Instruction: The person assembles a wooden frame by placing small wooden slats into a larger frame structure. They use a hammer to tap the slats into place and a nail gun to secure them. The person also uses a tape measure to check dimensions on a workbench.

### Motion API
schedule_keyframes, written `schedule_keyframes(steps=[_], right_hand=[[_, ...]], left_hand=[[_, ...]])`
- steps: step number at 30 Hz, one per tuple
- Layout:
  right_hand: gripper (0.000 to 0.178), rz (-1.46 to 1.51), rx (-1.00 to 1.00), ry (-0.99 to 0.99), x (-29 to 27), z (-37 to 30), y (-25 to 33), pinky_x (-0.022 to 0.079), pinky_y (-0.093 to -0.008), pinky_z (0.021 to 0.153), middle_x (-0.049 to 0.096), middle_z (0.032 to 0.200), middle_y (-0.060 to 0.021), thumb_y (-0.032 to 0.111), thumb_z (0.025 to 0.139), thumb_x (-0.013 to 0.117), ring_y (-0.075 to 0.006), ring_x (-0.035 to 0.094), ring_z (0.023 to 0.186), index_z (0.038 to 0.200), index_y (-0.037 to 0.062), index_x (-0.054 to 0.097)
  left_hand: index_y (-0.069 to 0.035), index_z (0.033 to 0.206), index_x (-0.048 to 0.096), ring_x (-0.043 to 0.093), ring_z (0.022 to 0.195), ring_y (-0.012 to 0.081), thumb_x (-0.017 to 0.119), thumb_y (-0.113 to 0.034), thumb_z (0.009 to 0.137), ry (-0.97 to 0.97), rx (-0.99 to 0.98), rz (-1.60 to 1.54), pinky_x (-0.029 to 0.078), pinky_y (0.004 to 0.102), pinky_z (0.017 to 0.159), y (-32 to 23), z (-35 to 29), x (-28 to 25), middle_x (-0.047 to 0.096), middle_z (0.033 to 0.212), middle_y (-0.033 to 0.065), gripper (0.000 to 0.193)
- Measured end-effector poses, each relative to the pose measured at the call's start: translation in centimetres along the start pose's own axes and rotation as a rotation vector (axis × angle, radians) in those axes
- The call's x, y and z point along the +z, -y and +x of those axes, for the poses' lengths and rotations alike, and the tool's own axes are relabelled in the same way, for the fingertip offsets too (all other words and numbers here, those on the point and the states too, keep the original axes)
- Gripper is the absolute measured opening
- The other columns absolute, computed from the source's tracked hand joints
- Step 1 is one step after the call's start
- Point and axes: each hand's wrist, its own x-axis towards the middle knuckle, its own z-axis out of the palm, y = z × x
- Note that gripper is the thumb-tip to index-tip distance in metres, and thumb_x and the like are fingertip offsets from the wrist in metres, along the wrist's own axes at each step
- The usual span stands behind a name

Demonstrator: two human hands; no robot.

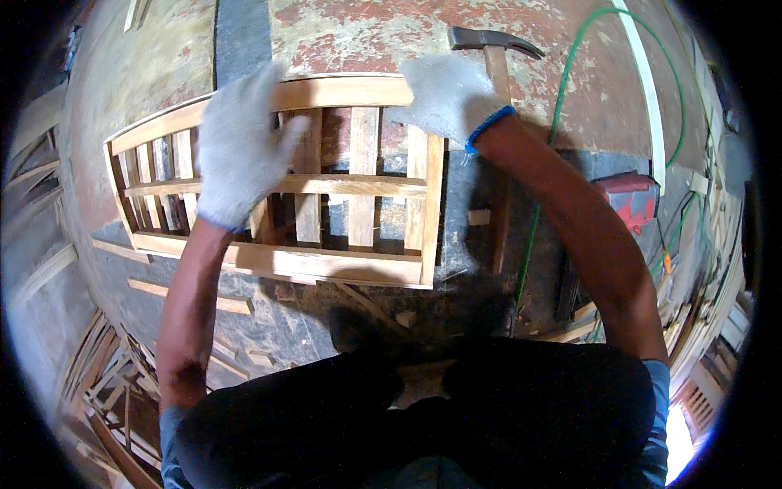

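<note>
A slatted wooden frame (350, 262) of pale timber lies on the ground before me, with long rails and several crosswise slats. My left hand (244, 151), in a grey-white glove, lies across its left half. The fingers stretch past the far rail, and the thumb stands apart. At the far right corner, my gloved right hand (448, 98) covers the rail's end, its fingers bent over the rail and partly blurred. A claw hammer (495, 45) lies just beyond the right hand; its handle runs beneath my wrist.
A green hose (562, 90) loops along the right side. Near it rests a red and grey power tool (634, 202), apparently a nail gun. Wood offcuts (232, 304) litter the near left ground. Timber strips (102, 359) pile up at both sides.
</note>
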Motion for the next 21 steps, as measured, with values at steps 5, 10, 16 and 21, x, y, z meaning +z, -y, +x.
schedule_keyframes(steps=[5, 10, 16, 21], right_hand=[[0.055, 0.045, 0.001, -0.019, -0.6, -0.2, 0.7, 0.056, -0.0518, 0.084, 0.074, 0.100, -0.0232, 0.054, 0.086, 0.073, -0.0412, 0.071, 0.095, 0.106, 0.0023, 0.072], [0.058, 0.054, -0.022, -0.090, -0.1, -0.9, 0.1, 0.056, -0.0515, 0.085, 0.073, 0.105, -0.0246, 0.055, 0.085, 0.074, -0.0418, 0.070, 0.099, 0.110, 0.0023, 0.070], [0.054, 0.169, 0.261, -0.421, 1.5, -10.7, -1.0, 0.053, -0.0481, 0.093, 0.068, 0.112, -0.0222, 0.043, 0.088, 0.076, -0.0406, 0.065, 0.109, 0.119, 0.0007, 0.064], [0.053, 0.121, 0.575, -0.450, 8.3, -18.0, 0.0, 0.056, -0.0502, 0.090, 0.068, 0.105, -0.0206, 0.040, 0.087, 0.074, -0.0377, 0.067, 0.110, 0.119, 0.0007, 0.060]], left_hand=[[-0.009, 0.160, 0.034, 0.059, 0.117, 0.0405, 0.072, -0.022, 0.091, 0.108, 0.338, 0.046, 0.046, 0.0500, 0.102, -0.4, 4.4, 5.3, 0.062, 0.129, 0.0188, 0.080], [-0.015, 0.163, 0.031, 0.063, 0.104, 0.0389, 0.071, -0.034, 0.094, 0.229, 0.355, -0.026, 0.050, 0.0509, 0.088, 0.5, 4.8, 5.6, 0.064, 0.121, 0.0175, 0.083], [-0.016, 0.163, 0.030, 0.064, 0.102, 0.0383, 0.072, -0.034, 0.094, 0.231, 0.320, 0.045, 0.051, 0.0502, 0.087, 0.5, 4.4, 5.7, 0.065, 0.118, 0.0168, 0.083], [-0.013, 0.163, 0.029, 0.064, 0.101, 0.0371, 0.072, -0.030, 0.092, 0.197, 0.348, 0.185, 0.051, 0.0489, 0.086, 0.2, 4.4, 6.5, 0.064, 0.117, 0.0163, 0.085]])
